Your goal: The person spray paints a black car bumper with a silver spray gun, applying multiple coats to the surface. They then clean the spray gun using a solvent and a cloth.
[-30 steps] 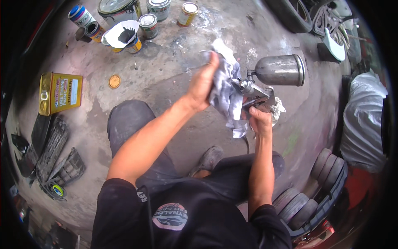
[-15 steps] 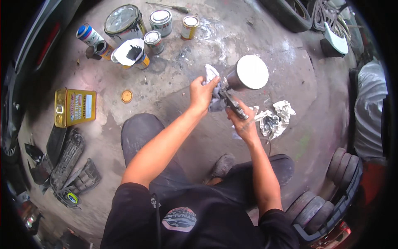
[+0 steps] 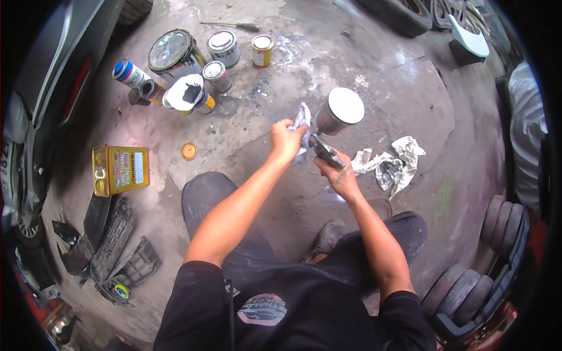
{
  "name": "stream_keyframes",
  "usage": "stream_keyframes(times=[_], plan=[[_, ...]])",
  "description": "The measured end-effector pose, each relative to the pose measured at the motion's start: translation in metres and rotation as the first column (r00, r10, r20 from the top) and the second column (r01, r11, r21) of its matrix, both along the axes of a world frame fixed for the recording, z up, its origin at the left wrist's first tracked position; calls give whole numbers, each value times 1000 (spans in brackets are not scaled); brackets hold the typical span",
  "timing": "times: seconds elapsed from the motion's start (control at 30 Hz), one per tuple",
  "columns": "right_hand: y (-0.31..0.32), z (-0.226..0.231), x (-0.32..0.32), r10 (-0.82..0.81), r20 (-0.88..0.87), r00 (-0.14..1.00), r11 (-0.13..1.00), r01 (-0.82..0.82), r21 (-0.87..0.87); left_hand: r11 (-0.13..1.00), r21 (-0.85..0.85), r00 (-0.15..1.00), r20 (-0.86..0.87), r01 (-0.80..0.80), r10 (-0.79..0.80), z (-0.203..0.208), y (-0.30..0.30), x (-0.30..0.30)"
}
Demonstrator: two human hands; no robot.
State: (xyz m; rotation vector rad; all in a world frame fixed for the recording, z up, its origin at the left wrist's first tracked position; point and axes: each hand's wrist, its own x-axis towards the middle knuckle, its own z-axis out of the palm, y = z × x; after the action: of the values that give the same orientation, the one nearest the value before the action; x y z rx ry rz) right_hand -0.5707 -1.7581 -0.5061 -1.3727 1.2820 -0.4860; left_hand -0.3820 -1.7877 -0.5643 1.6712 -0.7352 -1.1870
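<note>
My right hand [image 3: 338,174] is wrapped round the dark handle of a spray gun [image 3: 329,154]. At the gun's far end sits a round paint cup [image 3: 346,105] with a white lid, tilted so the lid faces up. My left hand [image 3: 285,143] is closed on a crumpled greyish-white rag [image 3: 302,117], which lies against or just beside the gun's left side; the exact contact is hidden. Right of my right hand, a crumpled, dark-stained white paper or cloth [image 3: 398,167] lies on the floor.
Several paint cans [image 3: 222,48] and a screwdriver [image 3: 248,27] lie far left. A yellow thinner tin [image 3: 123,169], an orange cap [image 3: 189,151] and black plastic parts [image 3: 114,240] are at left. Tyres [image 3: 398,14] lie far right; small wheels [image 3: 456,295] stand near right. A car [image 3: 64,76] borders the left.
My view has shifted, so the floor things sit lower and further right. The spray gun and its cup have come a little to the left over the floor, nearer the rag.
</note>
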Motion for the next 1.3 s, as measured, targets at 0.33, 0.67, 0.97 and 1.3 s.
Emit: stream_keyframes(times=[0.33,0.67,0.97,1.3], plan=[[-2,-13,-2,14,22,1000,1000,-14,-8,1000,1,999,47,12,-12,-13,-3,3],[-4,-15,-1,-22,19,1000,1000,23,-5,1000,-7,988,152,22,-20,-24,-8,-1],[-6,-17,-4,3,-20,1000,1000,-3,-20,1000,-27,982,188,15,-10,-37,-10,-4],[-7,-18,-5,-7,-14,1000,1000,7,-10,999,8,986,165,37,-38,-19,-10,-1]])
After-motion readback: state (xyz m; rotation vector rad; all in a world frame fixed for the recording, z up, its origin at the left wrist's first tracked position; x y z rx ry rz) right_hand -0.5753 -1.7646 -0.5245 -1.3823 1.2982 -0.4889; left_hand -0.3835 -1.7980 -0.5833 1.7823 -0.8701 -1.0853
